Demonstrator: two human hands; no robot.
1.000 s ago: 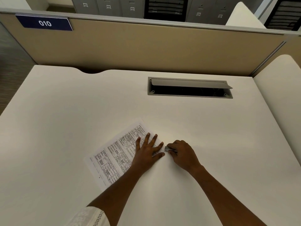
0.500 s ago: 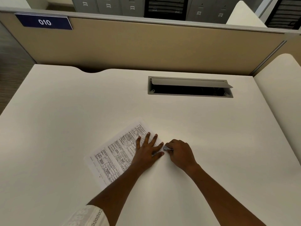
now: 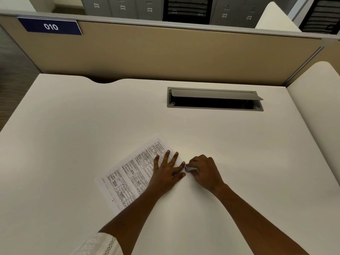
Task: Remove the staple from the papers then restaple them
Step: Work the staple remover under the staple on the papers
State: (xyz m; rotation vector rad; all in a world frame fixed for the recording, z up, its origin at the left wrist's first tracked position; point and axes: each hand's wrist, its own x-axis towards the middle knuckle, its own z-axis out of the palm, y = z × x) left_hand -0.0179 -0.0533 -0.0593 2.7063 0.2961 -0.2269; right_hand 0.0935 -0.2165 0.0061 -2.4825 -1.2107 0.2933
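The printed papers [image 3: 128,173] lie at an angle on the white desk [image 3: 239,162], near its front middle. My left hand [image 3: 167,170] rests flat on their right part, fingers spread, pressing them down. My right hand [image 3: 204,172] sits just right of the papers' right corner, its fingers closed on a small silver metal tool [image 3: 190,168]. The tool's tip touches the paper corner beside my left forefinger. The staple itself is too small to see.
An open grey cable hatch [image 3: 215,100] is set into the desk at the back right. A tan partition [image 3: 165,52] with a blue "010" sign [image 3: 50,26] closes the far side. A second white desk [image 3: 316,107] adjoins on the right.
My right hand with the metal tool has edged slightly left, closer to the paper corner. My left hand stays pressed on the papers.
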